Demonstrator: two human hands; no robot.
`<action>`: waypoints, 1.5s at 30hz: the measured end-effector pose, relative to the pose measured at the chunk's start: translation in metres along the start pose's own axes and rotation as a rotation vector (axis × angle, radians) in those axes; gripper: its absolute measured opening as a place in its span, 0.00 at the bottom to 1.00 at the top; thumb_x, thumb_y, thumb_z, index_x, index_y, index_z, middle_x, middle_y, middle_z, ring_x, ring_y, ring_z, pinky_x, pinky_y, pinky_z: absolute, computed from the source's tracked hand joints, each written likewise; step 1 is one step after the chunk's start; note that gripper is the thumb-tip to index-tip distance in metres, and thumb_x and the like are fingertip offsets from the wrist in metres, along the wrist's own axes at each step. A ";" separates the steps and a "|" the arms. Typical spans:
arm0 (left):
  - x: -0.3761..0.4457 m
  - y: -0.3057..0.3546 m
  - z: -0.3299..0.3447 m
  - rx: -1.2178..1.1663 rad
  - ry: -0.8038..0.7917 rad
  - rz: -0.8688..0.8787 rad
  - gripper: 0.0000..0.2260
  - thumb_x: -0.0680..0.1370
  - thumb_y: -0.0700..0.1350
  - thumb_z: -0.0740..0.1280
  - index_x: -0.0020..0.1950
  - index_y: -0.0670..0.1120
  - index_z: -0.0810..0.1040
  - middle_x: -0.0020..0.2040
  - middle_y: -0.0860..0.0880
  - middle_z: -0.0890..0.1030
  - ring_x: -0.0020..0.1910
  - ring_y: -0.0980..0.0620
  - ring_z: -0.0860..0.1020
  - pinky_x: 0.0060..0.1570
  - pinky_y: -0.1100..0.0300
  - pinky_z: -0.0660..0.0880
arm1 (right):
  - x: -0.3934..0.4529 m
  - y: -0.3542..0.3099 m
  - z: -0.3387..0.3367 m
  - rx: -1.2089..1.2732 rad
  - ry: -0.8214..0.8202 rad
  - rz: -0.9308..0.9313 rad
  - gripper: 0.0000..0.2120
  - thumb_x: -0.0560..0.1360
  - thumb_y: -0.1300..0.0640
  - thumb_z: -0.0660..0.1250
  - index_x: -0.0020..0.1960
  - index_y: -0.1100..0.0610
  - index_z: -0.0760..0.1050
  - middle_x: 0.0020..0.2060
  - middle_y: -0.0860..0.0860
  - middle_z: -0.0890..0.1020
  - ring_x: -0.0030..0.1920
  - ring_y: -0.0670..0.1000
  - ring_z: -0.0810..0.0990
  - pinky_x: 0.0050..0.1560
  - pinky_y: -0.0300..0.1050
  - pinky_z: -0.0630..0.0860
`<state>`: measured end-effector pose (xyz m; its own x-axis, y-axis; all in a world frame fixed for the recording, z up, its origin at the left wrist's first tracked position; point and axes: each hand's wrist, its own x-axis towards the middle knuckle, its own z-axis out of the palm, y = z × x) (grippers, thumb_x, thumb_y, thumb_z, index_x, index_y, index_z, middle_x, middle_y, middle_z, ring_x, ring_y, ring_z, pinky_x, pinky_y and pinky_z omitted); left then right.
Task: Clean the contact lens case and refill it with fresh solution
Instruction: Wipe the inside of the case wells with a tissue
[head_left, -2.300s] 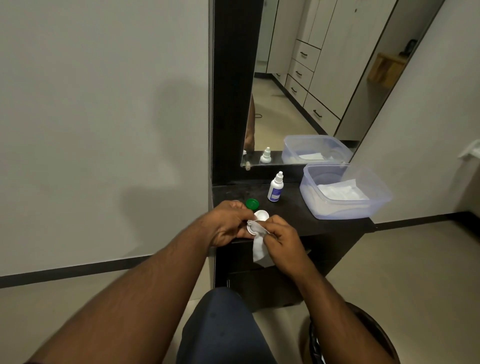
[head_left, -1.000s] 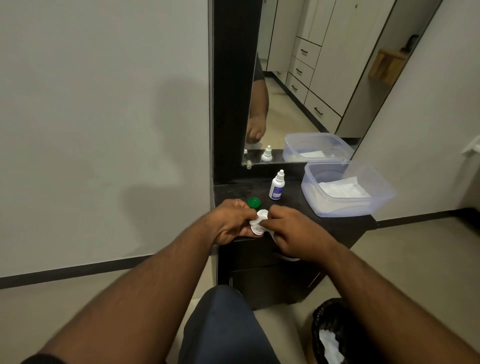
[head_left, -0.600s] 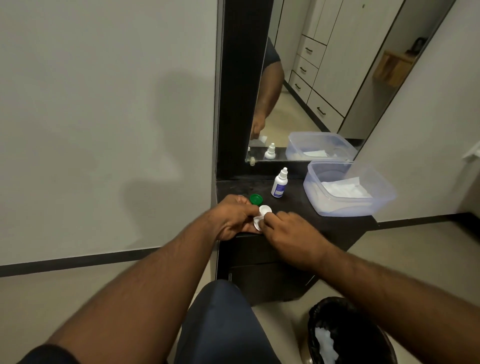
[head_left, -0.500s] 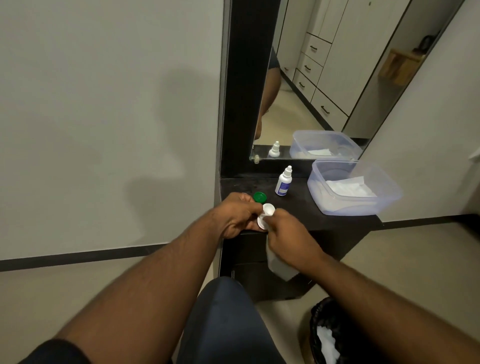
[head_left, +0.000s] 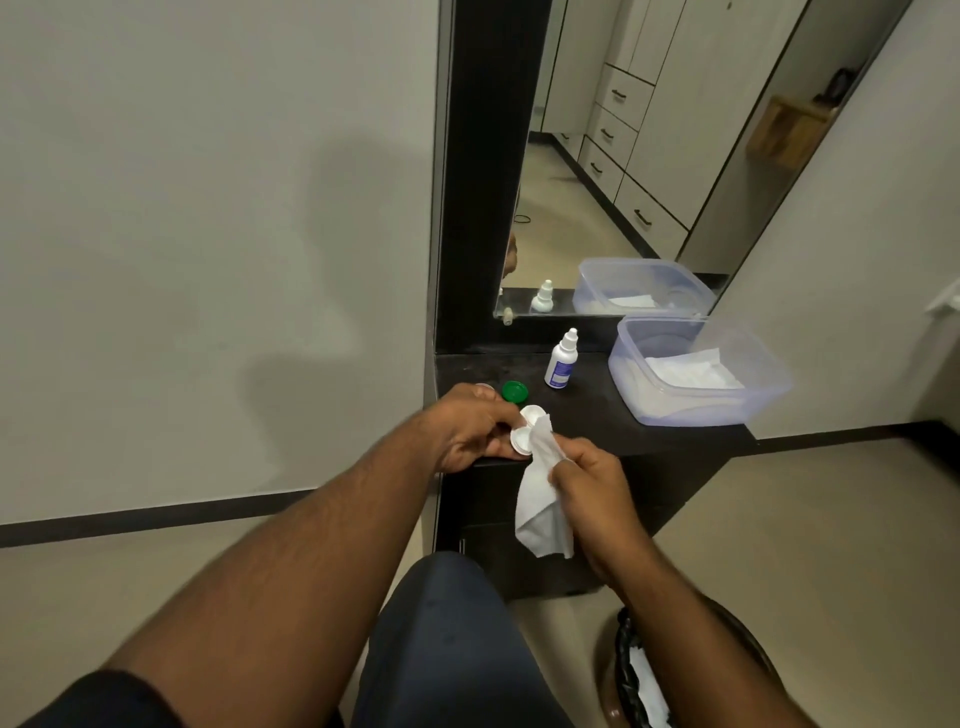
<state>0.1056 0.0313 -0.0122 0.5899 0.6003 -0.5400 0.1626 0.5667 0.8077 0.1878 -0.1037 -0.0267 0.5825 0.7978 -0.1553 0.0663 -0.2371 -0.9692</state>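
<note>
The white contact lens case (head_left: 523, 430), both wells uncapped, is held by my left hand (head_left: 470, 427) at the front left of the dark vanity top (head_left: 597, 421). My right hand (head_left: 589, 488) pinches a white tissue (head_left: 540, 493); the tissue's tip touches the case and the rest hangs down in front of the cabinet. A green cap (head_left: 515, 391) lies on the top just behind my left hand. A pale round cap (head_left: 483, 385) peeks out beside my knuckles. The small white solution bottle (head_left: 561, 359) stands upright near the mirror.
A clear plastic tub (head_left: 696, 410) with folded tissues in it sits at the right of the top. A tall mirror (head_left: 623, 156) rises behind. A black-lined waste bin (head_left: 639, 680) with a tissue in it stands on the floor at lower right. My knee (head_left: 447, 623) is below.
My right hand has drawn back toward me from the case, and more of the tissue now hangs loose below it. My left hand keeps hold of the case.
</note>
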 end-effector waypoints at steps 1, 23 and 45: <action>-0.001 0.001 0.000 0.001 0.001 -0.004 0.10 0.75 0.30 0.66 0.56 0.35 0.74 0.53 0.34 0.81 0.44 0.40 0.85 0.39 0.48 0.83 | 0.001 -0.001 0.002 -0.100 -0.001 -0.047 0.11 0.78 0.62 0.61 0.54 0.55 0.80 0.47 0.54 0.79 0.43 0.46 0.77 0.42 0.34 0.72; -0.001 0.002 -0.003 0.021 -0.030 -0.011 0.05 0.75 0.30 0.67 0.48 0.37 0.75 0.51 0.35 0.82 0.45 0.41 0.84 0.40 0.48 0.83 | 0.036 -0.034 -0.035 -0.306 -0.074 -0.155 0.05 0.73 0.62 0.69 0.45 0.54 0.81 0.41 0.47 0.83 0.43 0.45 0.80 0.42 0.38 0.74; 0.007 0.000 -0.003 0.063 -0.007 0.029 0.06 0.74 0.30 0.67 0.43 0.39 0.75 0.45 0.38 0.82 0.39 0.44 0.85 0.42 0.50 0.83 | 0.027 -0.036 -0.016 -1.404 -0.376 -0.779 0.17 0.77 0.57 0.62 0.65 0.55 0.73 0.59 0.55 0.73 0.56 0.55 0.73 0.54 0.47 0.71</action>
<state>0.1070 0.0371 -0.0164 0.6008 0.6119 -0.5144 0.1947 0.5121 0.8365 0.2137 -0.0825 0.0069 -0.1433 0.9895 0.0180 0.9883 0.1421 0.0558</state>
